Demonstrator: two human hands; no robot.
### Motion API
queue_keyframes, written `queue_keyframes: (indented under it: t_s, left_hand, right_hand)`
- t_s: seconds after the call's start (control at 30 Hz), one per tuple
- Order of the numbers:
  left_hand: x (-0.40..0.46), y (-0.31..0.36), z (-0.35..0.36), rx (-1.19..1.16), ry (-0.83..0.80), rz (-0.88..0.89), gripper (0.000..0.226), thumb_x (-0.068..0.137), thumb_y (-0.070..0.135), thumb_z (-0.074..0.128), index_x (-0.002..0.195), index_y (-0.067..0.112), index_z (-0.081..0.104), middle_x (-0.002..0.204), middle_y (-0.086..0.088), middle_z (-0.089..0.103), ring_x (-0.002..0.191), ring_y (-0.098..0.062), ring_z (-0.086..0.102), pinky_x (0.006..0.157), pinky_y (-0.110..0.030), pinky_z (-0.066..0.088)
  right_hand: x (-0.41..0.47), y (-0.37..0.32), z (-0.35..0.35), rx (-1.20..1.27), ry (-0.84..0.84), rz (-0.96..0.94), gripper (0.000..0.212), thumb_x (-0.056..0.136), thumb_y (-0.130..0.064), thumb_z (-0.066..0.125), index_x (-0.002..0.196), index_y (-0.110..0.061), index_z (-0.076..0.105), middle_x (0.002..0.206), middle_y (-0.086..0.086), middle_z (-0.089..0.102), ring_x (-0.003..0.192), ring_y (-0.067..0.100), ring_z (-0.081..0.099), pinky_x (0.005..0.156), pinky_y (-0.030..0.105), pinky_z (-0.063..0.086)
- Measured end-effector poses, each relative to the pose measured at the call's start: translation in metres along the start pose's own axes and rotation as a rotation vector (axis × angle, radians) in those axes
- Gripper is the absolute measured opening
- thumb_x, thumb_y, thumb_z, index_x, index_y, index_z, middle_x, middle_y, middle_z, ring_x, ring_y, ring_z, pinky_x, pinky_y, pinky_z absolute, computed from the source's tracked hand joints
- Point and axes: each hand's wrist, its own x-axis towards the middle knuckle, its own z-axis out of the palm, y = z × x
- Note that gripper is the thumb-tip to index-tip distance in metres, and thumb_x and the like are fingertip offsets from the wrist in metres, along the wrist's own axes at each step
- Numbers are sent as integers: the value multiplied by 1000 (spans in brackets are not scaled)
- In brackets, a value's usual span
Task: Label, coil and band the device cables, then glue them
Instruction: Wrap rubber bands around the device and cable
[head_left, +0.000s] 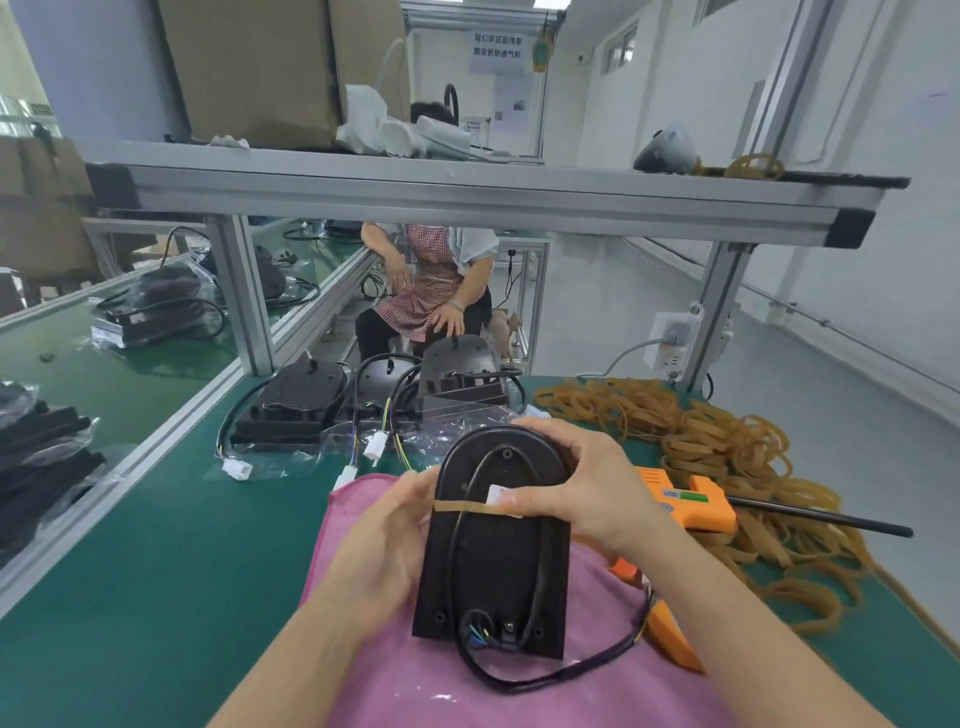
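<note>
— Looking down, what's largest?
— I see the green matte bench mat (171, 561), then a pink fuzzy cloth (415, 670) on it.
— And the device?
— The black flat round-topped device (493, 566) stands on the cloth; my left hand (384, 540) and right hand (582, 493) grip its sides. Its black cable (540, 530) loops under a tan rubber band (462, 505), by a white label (500, 494).

Black device (493, 561) tilted upright over pink cloth; black cable (540, 545) looped on its face, tan rubber band (462, 506) across, white label (501, 496) on cable.
</note>
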Motion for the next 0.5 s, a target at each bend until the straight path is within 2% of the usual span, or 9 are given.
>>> queue_keyframes:
  t_s: [0.03,0.07,0.13,0.2,0.27,0.33,0.4,0.5]
  left_hand:
    - [1,-4,2,105,-30,10,32,99,24,47,124,9,62,121,-12,67,107,-24,63,95,-45,48]
    - [-1,-6,4,210,-43,37,37,93,21,59,127,9,58,124,-14,65,110,-24,62,96,-46,49]
    - [-4,-18,2,266,-72,98,63,64,16,81,123,10,58,115,-16,69,103,-25,66,86,-39,56]
    - [-7,-23,1,180,-38,122,67,54,7,83,117,9,61,108,-17,72,93,-27,70,74,-34,58]
    - [-4,-24,-1,42,21,116,61,55,1,78,114,8,64,105,-18,72,87,-29,71,66,-34,58]
    - [-1,-22,-3,-59,59,70,59,55,-4,78,111,8,65,103,-20,72,81,-31,72,61,-35,58]
    - [1,-23,-4,-71,64,52,58,54,-3,78,110,9,66,103,-20,73,80,-33,72,59,-36,58]
    - [-1,-22,-1,-28,58,64,57,54,2,78,110,9,66,103,-20,72,84,-34,71,64,-37,59]
  right_hand:
    - [2,4,0,10,10,24,60,61,-15,91,116,-22,68,100,-11,73,92,-1,67,81,11,49]
    - [3,7,1,25,15,46,62,62,-14,90,119,-20,67,103,-10,73,94,0,67,83,13,50]
    - [6,11,5,44,16,85,64,68,-16,87,126,-21,61,112,-9,70,99,-1,65,87,14,49]
    - [8,13,7,105,13,119,61,81,-24,76,136,-25,50,126,-13,60,106,-11,56,87,4,42]
    - [6,17,5,135,68,120,50,91,-28,63,139,-26,47,132,-15,52,113,-13,49,91,4,38]
    - [-1,24,1,-18,167,58,35,91,-21,64,125,-29,59,126,-15,53,116,-7,48,96,9,35]
    - [-11,30,2,-125,182,-10,30,86,-11,70,108,-31,68,110,-12,56,109,-2,51,94,9,35]
    - [-15,33,8,-335,153,-130,19,84,-12,73,101,-19,75,92,-10,59,94,9,55,85,20,41]
